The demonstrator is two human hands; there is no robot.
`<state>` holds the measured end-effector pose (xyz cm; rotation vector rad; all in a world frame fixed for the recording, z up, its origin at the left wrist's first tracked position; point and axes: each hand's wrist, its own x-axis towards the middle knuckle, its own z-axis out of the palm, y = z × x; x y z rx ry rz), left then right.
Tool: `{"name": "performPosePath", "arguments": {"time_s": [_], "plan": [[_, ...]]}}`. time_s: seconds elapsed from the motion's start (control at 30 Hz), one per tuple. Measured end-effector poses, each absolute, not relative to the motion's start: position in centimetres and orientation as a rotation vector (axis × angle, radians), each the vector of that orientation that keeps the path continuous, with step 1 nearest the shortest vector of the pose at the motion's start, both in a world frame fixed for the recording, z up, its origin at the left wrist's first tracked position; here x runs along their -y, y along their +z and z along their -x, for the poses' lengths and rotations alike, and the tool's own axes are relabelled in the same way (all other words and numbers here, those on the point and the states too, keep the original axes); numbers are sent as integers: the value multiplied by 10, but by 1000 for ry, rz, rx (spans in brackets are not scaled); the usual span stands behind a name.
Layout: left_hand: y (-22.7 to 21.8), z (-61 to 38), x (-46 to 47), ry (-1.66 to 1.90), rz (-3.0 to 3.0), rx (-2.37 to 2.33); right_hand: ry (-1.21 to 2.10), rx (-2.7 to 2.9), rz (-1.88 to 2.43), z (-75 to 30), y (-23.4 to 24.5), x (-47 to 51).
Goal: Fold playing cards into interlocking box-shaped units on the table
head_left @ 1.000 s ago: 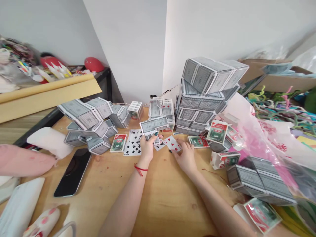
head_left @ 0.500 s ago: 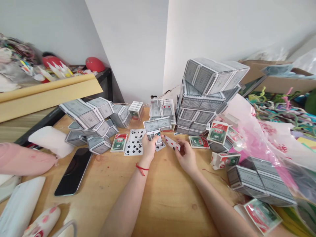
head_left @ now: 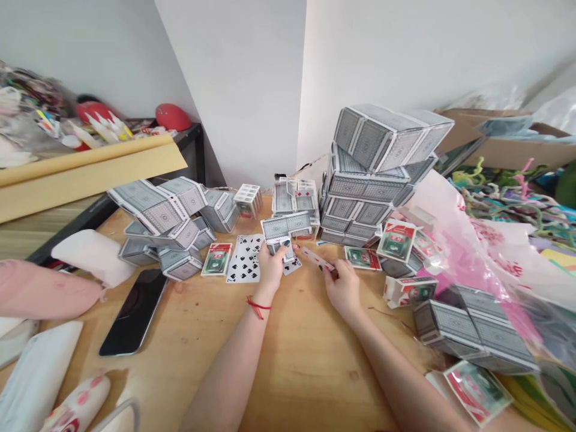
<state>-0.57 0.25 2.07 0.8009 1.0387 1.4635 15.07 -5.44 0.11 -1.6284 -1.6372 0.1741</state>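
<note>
My left hand (head_left: pixel 271 268) is closed around a folded block of grey-backed playing cards (head_left: pixel 287 228), held just above the wooden table (head_left: pixel 288 354). My right hand (head_left: pixel 342 285) pinches a single red-pip playing card (head_left: pixel 316 258) by its right end, tilted almost edge-on, its left end close to the block. A loose card with black spades (head_left: pixel 245 260) lies flat to the left of my left hand. Another loose card peeks out under my left thumb.
Tall stack of card blocks (head_left: pixel 375 174) stands behind my right hand; a lower pile (head_left: pixel 164 219) sits at left. Green-and-red card boxes (head_left: pixel 216 260) lie about. A black phone (head_left: pixel 134 312) lies at left. Pink plastic bag (head_left: pixel 468 240) and cardboard box (head_left: pixel 499 141) crowd the right.
My right hand lifted the red-pip card off the table and turned it edge-on toward the card block. My left hand stayed nearly still.
</note>
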Motion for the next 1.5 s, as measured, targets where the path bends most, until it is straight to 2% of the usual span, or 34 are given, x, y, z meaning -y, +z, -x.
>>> {"name": "performPosePath", "arguments": {"time_s": [0.23, 0.57, 0.77, 1.03, 1.5], "plan": [[21, 7, -2, 1392, -756, -980, 209, 1620, 1656, -153, -4, 52], [27, 24, -4, 1227, -822, -822, 684, 983, 1513, -153, 1, 51], [24, 28, -4, 1106, -867, -783, 674, 844, 1383, -150, 8, 52], [24, 39, -14, 1392, -852, -923, 593, 872, 1272, -149, 11, 56], [14, 42, -23, 1483, -479, -999, 1102, 1078, 1056, -121, 20, 80]]}}
